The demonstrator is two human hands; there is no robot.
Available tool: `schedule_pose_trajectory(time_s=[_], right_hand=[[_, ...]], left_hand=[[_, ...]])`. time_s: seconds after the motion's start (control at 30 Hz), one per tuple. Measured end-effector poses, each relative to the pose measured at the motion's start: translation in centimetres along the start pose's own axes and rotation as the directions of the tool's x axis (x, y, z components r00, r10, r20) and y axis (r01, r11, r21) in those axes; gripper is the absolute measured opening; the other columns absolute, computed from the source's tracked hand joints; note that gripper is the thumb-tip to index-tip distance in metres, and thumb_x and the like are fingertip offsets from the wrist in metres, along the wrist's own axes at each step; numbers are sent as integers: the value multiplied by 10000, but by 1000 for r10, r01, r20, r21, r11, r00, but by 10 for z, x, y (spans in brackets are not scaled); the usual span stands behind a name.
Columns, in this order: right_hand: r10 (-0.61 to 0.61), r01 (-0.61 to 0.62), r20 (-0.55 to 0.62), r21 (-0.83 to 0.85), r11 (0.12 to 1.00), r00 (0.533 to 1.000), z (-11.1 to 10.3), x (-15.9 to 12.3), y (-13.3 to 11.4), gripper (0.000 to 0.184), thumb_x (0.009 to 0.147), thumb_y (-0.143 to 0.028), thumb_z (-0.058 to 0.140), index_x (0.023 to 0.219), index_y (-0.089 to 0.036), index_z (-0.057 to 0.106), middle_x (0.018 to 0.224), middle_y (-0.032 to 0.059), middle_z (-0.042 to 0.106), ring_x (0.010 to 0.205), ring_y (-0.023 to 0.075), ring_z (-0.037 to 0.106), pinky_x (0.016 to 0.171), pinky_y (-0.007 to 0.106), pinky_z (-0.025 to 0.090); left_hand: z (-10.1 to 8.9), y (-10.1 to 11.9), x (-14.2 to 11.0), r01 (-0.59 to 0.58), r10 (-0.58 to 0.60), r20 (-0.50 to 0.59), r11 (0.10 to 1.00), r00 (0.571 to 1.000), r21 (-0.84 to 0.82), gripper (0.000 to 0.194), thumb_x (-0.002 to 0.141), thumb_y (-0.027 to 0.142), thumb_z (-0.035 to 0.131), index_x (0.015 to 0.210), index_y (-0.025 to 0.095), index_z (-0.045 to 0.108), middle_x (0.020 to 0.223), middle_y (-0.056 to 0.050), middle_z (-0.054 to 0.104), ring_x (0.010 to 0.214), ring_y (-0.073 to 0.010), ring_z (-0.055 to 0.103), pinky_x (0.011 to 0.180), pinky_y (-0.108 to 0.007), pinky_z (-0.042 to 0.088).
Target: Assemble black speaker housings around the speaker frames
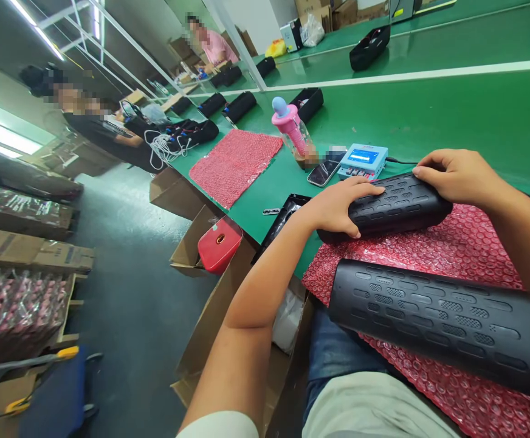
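Note:
A long black speaker housing (397, 204) with slotted grille patches lies over the far edge of a pink bubble-wrap sheet (479, 243). My left hand (338, 210) is wrapped around its left end, thumb on the near side and fingers over the top. At the right end, my right hand (456, 176) grips the upper edge, thumb against the casing; its other fingers are partly hidden. Closer to my body, a second black speaker housing (429, 316) rests on the bubble wrap, untouched. Just behind the held housing sits a light-blue electronic device (363, 161) with a cable.
A phone (324, 172) and a drink bottle (295, 131) stand beyond my left hand. Another bubble-wrap sheet (235, 164) covers the bench's left edge. Below are cardboard boxes (219, 310) and a red container (219, 246). Two people work farther along, among several black housings.

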State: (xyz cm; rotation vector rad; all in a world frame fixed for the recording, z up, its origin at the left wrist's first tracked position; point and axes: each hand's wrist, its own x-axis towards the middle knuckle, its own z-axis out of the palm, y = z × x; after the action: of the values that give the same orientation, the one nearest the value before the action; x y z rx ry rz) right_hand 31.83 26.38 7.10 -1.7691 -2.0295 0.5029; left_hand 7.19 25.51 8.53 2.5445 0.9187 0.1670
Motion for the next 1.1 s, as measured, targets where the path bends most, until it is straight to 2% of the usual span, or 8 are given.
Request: schedule_pose_trajectory(time_s=[0.13, 0.27, 0.53, 0.8, 1.1], right_hand=[[-10, 10, 4, -18, 1000, 1000, 0, 0, -1, 244, 838, -306, 493, 912, -145, 660, 943, 120, 663, 865, 238, 574, 753, 337, 398], [-11, 11, 3, -27, 1000, 1000, 2, 0, -2, 230, 849, -304, 489, 914, -150, 648, 950, 115, 659, 857, 228, 567, 753, 328, 394], [-91, 91, 8, -166, 982, 996, 4, -2, 0, 218, 862, -310, 445, 906, -163, 600, 887, 113, 644, 745, 220, 540, 685, 339, 382], [-135, 136, 15, -145, 980, 991, 6, 1, 2, 227, 845, -344, 422, 869, -184, 580, 872, 94, 635, 750, 229, 538, 688, 352, 390], [-106, 108, 23, -149, 983, 994, 5, 1, 1, 230, 854, -348, 426, 874, -184, 585, 895, 107, 641, 765, 237, 539, 702, 357, 385]], left_hand=[[0, -5, 0, -40, 40, -15, 999, 999, -1, 857, 537, 310, 768, 1323, 232, 436, 1423, -133, 369, 1301, -315, 363, 1062, -517, 300], [2, -7, 0, -46, 47, -18, 999, 999, 22, 871, 522, 349, 769, 1317, 192, 449, 1405, -157, 388, 1290, -321, 374, 1062, -507, 303], [7, -5, -6, -94, 99, -58, 992, 993, 84, 842, 574, 405, 728, 1335, 209, 425, 1426, -147, 368, 1285, -322, 383, 1046, -487, 323], [7, -3, -12, -92, 97, -51, 992, 994, 92, 859, 591, 400, 734, 1352, 171, 407, 1441, -169, 340, 1309, -325, 350, 1067, -470, 303], [3, -8, -7, -92, 94, -40, 995, 995, 34, 827, 601, 493, 715, 1333, 228, 436, 1430, -123, 379, 1297, -329, 369, 1062, -499, 297]])
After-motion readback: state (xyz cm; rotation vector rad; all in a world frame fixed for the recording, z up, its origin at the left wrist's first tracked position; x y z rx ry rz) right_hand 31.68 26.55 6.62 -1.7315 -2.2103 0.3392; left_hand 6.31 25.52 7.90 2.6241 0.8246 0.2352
